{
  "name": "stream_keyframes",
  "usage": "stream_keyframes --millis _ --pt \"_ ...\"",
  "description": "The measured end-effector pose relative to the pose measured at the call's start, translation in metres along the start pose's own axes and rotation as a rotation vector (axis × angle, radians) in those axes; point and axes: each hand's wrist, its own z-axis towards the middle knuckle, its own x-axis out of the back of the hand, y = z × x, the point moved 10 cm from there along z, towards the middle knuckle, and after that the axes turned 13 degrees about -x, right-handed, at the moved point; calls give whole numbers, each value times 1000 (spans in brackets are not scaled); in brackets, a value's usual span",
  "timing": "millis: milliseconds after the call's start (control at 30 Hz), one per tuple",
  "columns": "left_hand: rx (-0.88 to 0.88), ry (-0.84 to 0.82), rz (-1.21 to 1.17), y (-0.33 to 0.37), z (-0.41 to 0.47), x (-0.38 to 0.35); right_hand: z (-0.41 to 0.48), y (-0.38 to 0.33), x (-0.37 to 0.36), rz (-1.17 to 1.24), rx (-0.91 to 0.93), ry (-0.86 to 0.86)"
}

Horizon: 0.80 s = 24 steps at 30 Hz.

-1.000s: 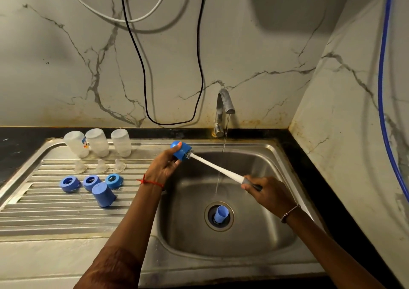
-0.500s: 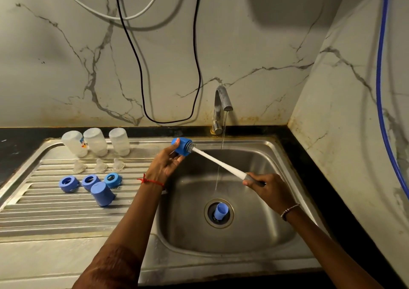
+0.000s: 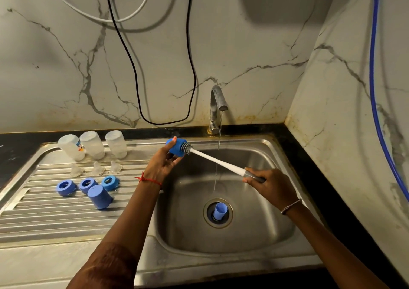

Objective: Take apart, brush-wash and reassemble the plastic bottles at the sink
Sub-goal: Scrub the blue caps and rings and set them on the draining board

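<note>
The left hand [image 3: 162,167] holds a blue cap [image 3: 176,148] between the thumb and the curled fingers, with the cap's open mouth turned to the right. The right hand [image 3: 269,185] is closed around the grey end of the brush [image 3: 218,161]. The bristle head is pushed into the mouth of the cap, so only a part of the bristles shows outside. Both hands are above the sink [image 3: 254,233], and the cap is to the left of the thin water stream [image 3: 219,138] that falls from the tap [image 3: 218,99]. The stream does not reach the cap.

On the draining board [image 3: 44,218] at the left, the other parts lie in rows. Three clear bottles [image 3: 91,145] stand mouth down at the back, with three clear nipples [image 3: 98,168] in front of them, then three blue rings [image 3: 87,184]. A second cap [image 3: 100,197] stands upside down just beside the rings. A third cap [image 3: 219,210] lies in the drain hole of the sink.

The taking apart looks finished, because no bottle carries any part. The washing seems near its end: one cap is under the brush, and the one in the drain probably waits for its turn. Whether the pieces on the board are already washed cannot be told for sure, though their neat order suggests it. The reassembly is not yet begun.
</note>
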Motion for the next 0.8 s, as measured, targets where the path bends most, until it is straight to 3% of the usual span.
stream_keyframes --millis 233,533,800 --pt "-16 46 -9 1 6 8 -11 18 -23 161 -34 -209" --pt "77 81 -223 -14 2 12 -23 39 -11 443 -106 -25" --pt "93 29 -242 -24 -9 -5 -20 37 -33 345 -126 3"
